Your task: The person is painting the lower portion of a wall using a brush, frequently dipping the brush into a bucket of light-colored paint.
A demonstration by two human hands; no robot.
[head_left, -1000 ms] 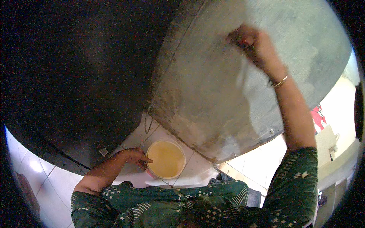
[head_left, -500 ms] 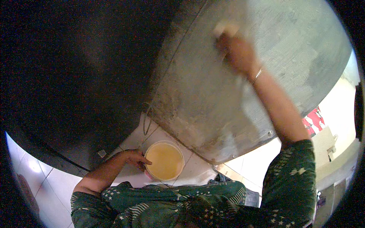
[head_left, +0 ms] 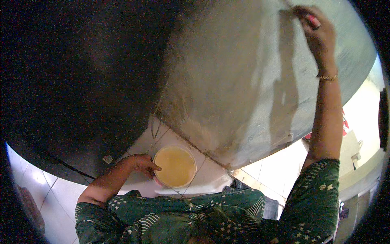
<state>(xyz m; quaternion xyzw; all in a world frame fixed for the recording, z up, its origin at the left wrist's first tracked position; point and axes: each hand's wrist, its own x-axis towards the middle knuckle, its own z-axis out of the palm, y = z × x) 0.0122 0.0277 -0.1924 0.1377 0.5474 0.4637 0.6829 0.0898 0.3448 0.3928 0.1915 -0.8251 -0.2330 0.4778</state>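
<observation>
My left hand [head_left: 144, 164] grips the rim of a round plastic tub [head_left: 174, 166] of cloudy yellow liquid, low between me and the panels. My right hand [head_left: 319, 34] is raised near the top of a large grey, patchily coated panel [head_left: 227, 77], its fingers closed round a small tool [head_left: 312, 20] with a red part; a thin piece reaches toward the surface, too blurred to name. My arm casts a long shadow on the panel.
A large dark surface [head_left: 81, 69] fills the left. A thin cord [head_left: 156, 118] hangs at the seam between the panels. Pale floor tiles [head_left: 36, 175] show below and at both sides. Red-and-white cloth [head_left: 345, 126] and pale fixtures [head_left: 357, 150] are at the far right.
My right hand first moved left along the grey panel, then swung up and to the right to near its top. My left hand stays on the tub with little movement.
</observation>
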